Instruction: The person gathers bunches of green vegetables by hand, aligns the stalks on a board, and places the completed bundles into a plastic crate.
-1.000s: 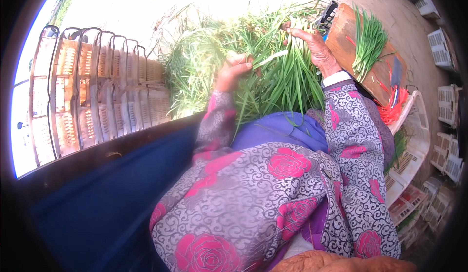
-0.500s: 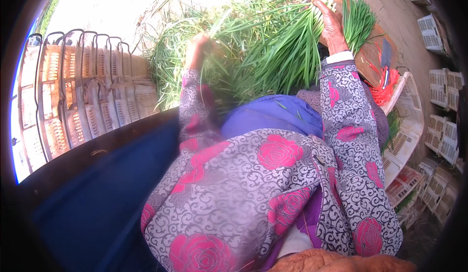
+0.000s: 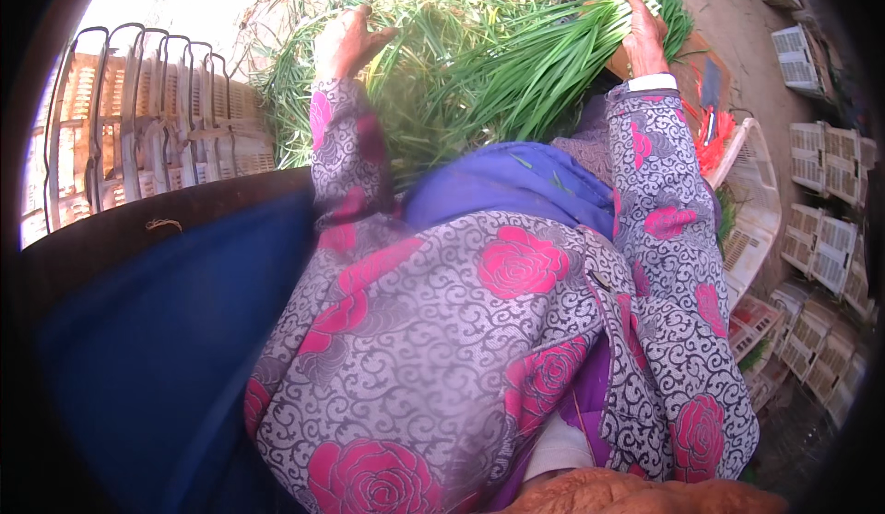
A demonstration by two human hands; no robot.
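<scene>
My right hand is closed around the pale root ends of a bunch of garlic chives, whose long green leaves fan out leftward and down. To the left, my left hand is held over a heap of loose, partly yellowed leaves; its thumb stands apart from the fingers and nothing shows in it. Behind my right hand, another green bunch of chives lies on a brown board, partly covered by the hand. A blue-purple cloth covers my lap, with a few leaf scraps on it.
Stacked plastic crates with dark handles stand at the left, beside a dark blue surface with a brown rim. Red ties and a flat dark blade-like piece lie at the board's near end. A white crate and more crates line the right.
My left hand has moved away from the bunch, up and to the left, and its fingers have spread. The chives in my right hand now lie more level. The whole view has shifted slightly.
</scene>
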